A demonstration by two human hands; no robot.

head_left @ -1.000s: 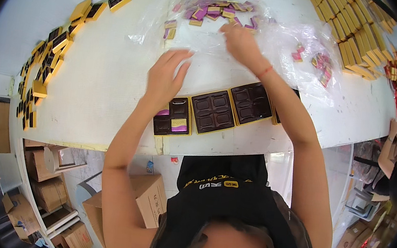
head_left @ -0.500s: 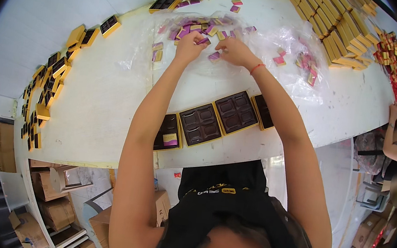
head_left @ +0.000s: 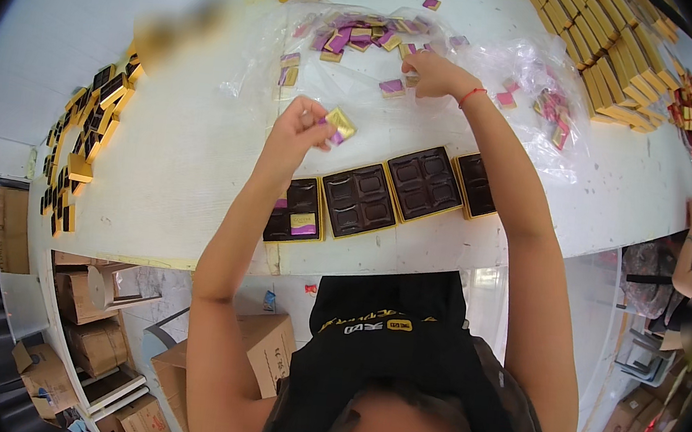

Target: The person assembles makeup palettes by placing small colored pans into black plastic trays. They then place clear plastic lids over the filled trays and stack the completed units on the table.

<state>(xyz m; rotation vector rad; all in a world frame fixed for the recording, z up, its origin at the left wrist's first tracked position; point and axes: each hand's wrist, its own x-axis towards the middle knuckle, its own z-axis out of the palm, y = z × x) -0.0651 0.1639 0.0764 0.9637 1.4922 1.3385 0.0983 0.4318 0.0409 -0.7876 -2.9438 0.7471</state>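
Box row (head_left: 359,199): nearest the body; open gold boxes w/ dark 4-cell inserts, side by side on white tabletop (head_left: 172,181); R end partly hidden.
Leftmost box (head_left: 317,230): at L end of box row; seated pcs (head_left: 303,223), purple & gold, show in 2 cells.
Box feel: prob. light, thin insert likely flexes; best held by outer gold walls, not the cell ridges.
L hand (head_left: 291,133): just beyond L part of box row, raised; grip pinching held pc btwn thumb & fingers.
Held pc (head_left: 340,127): beyond box row, in L hand, tilted; small flat gold/purple wrapped square, blurred a bit.
Pc feel: prob. v. light, stiff core, slick wrapper; could dent or crack if squeezed hard.
Pc hold: pinch opp. thin edges lightly, keep the flat face clear; a one-edge pinch might let it swivel.
Loose pc (head_left: 391,87): farther beyond box row, lying flat, near R hand.
R hand (head_left: 437,75): beyond R part of box row, fingers bent down at a gold pc (head_left: 412,80); can't tell if grip is pressed on it or just over it.
Pile (head_left: 339,40): well beyond box row; purple/gold pcs, overlapping, amid clear plastic (head_left: 238,82).
Stacked boxes (head_left: 607,62): far R of box row, gold, piled high.
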